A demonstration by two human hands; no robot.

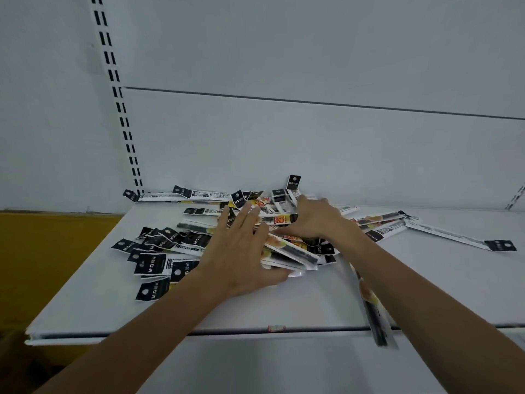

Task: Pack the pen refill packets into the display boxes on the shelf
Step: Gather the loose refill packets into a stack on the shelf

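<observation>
Several long pen refill packets (181, 245) with black header cards lie in a loose heap on the white shelf (99, 302). My left hand (241, 251) lies flat on the heap's middle, fingers spread, thumb against a few packets (289, 255). My right hand (315, 217) presses down on the packets at the heap's back right, fingers spread and curled slightly over them. One packet (375, 317) hangs over the shelf's front edge beside my right forearm. No display box is in view.
A stray packet (460, 237) lies apart at the right. The white back panel (284, 137) rises behind the heap, with a slotted upright (122, 109) at the left. A yellow surface (42, 251) lies left of the shelf.
</observation>
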